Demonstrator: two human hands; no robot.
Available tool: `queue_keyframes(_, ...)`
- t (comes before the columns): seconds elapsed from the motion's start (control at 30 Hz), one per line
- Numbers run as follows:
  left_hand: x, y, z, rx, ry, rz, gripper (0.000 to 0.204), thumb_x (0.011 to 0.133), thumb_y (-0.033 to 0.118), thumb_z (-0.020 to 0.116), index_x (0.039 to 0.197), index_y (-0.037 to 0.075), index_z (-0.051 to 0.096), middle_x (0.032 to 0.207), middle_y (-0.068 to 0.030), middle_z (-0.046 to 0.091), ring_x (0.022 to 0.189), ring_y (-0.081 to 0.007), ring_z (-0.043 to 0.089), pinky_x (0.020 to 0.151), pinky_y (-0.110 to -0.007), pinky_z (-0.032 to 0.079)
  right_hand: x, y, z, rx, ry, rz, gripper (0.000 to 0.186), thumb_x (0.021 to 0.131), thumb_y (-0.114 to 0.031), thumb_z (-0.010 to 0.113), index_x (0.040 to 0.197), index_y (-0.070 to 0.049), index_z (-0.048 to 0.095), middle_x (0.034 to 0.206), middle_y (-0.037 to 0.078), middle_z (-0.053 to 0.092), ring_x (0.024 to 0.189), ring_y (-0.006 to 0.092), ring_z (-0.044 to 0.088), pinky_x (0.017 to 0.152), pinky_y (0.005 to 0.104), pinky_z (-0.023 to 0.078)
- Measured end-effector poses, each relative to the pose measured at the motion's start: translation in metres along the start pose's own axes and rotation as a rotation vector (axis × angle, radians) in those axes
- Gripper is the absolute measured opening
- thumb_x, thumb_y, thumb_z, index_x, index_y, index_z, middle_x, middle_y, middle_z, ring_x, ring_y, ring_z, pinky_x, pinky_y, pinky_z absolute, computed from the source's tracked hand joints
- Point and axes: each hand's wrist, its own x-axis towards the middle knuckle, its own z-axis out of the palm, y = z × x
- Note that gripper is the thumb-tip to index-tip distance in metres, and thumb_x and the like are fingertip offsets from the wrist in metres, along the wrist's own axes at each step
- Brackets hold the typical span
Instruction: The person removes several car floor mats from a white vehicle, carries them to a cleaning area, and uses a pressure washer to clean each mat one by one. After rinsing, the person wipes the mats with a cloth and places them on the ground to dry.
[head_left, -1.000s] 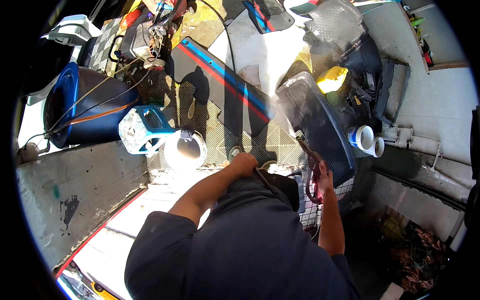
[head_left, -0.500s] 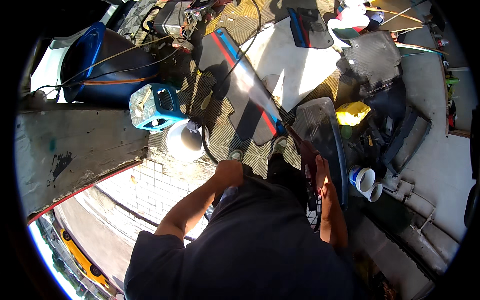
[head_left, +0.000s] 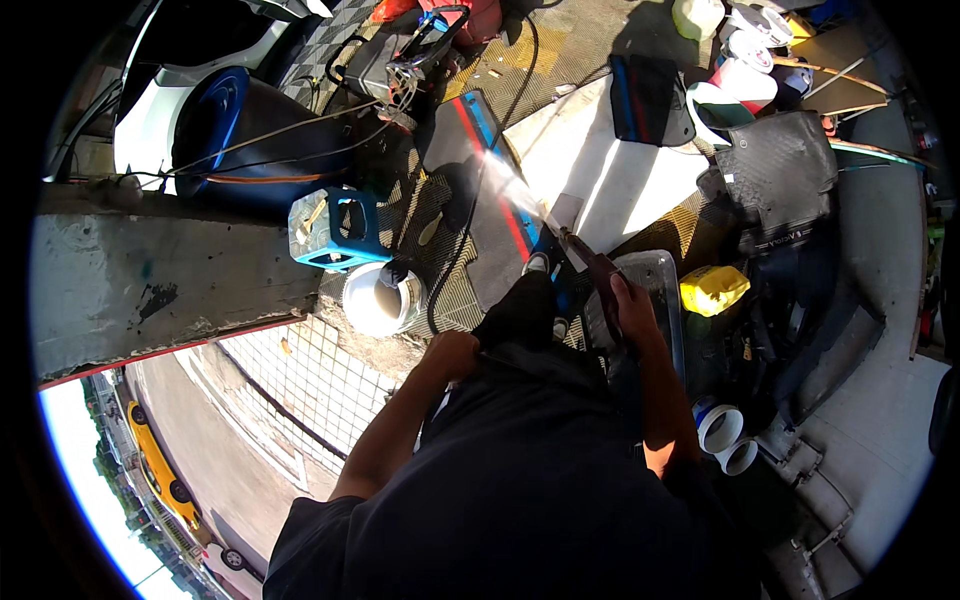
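Note:
My right hand (head_left: 633, 308) is wrapped round the handle of a dark red pressure washer gun (head_left: 602, 272). From the gun's tip a white water jet (head_left: 515, 188) strikes a grey car mat (head_left: 492, 262) with red and blue stripes, lying on the floor ahead of me. My left hand (head_left: 453, 355) is closed against the dark trousers at my left thigh; whatever its fingers grip is hidden. Beside the mat runs a black hose (head_left: 478, 190). My foot in a light shoe (head_left: 538, 262) is at the mat's near end.
On the left are a blue barrel (head_left: 265, 165), a blue stool (head_left: 372, 240) and a white bucket (head_left: 372, 308). A smaller striped mat (head_left: 655, 100) lies on a white board (head_left: 560, 135). To the right are a clear tray (head_left: 650, 265), a yellow bag (head_left: 715, 290) and a black mat (head_left: 785, 175).
The gun and its jet have swung, with the spray now landing farther from my feet along the striped mat. One foot has moved forward, and the whole view has shifted.

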Motion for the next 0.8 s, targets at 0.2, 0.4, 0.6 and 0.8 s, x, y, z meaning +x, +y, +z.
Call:
queue_keyframes(0.2, 0.098, -0.003, -0.019, -0.397, 0.338, 0.236, 0.011, 0.075, 0.009, 0.07, 0.086, 0.007, 0.071, 0.083, -0.0176, 0.069, 0.088, -0.0394, 0.068, 0.078, -0.048, 0.054, 0.11, -0.007, -0.101, -0.039, 0.306, -0.014, 0.051, 0.103, -0.047, 0.052, 0.11, 0.001, 0.067, 0.077, 0.01, 0.063, 0.068, 0.0217, 0.06, 0.066, 0.0395, 0.047)
queue_keyframes(0.4, 0.254, 0.033, -0.142, -0.492, 0.195, 0.365, 0.022, 0.079, 0.016, 0.07, 0.099, 0.008, 0.069, 0.104, -0.0135, 0.069, 0.101, -0.0365, 0.067, 0.083, -0.047, 0.054, 0.236, -0.03, -0.221, 0.605, 0.369, 0.097, 0.055, 0.102, -0.06, 0.046, 0.103, -0.007, 0.064, 0.071, 0.004, 0.059, 0.051, 0.0154, 0.051, 0.042, 0.0299, 0.038)
queue_keyframes(0.6, 0.33, 0.054, -0.31, -0.248, 0.047, 0.356, 0.03, 0.079, 0.025, 0.068, 0.105, 0.01, 0.068, 0.106, -0.0163, 0.07, 0.104, -0.0377, 0.067, 0.084, -0.048, 0.054, 0.331, -0.169, -0.327, 0.443, 0.589, 0.196, 0.066, 0.098, -0.072, 0.044, 0.101, -0.009, 0.063, 0.059, 0.004, 0.051, 0.04, 0.016, 0.045, 0.038, 0.0318, 0.036)
queue_keyframes(0.8, 0.432, 0.034, -0.323, -0.405, 0.086, 0.316, 0.023, 0.087, 0.023, 0.062, 0.105, 0.01, 0.068, 0.102, -0.0167, 0.07, 0.104, -0.0373, 0.066, 0.085, -0.047, 0.053, 0.417, -0.221, -0.4, 0.389, 0.734, 0.266, 0.072, 0.095, -0.076, 0.044, 0.08, -0.007, 0.058, 0.05, 0.007, 0.048, 0.04, 0.0197, 0.049, 0.039, 0.0341, 0.04)
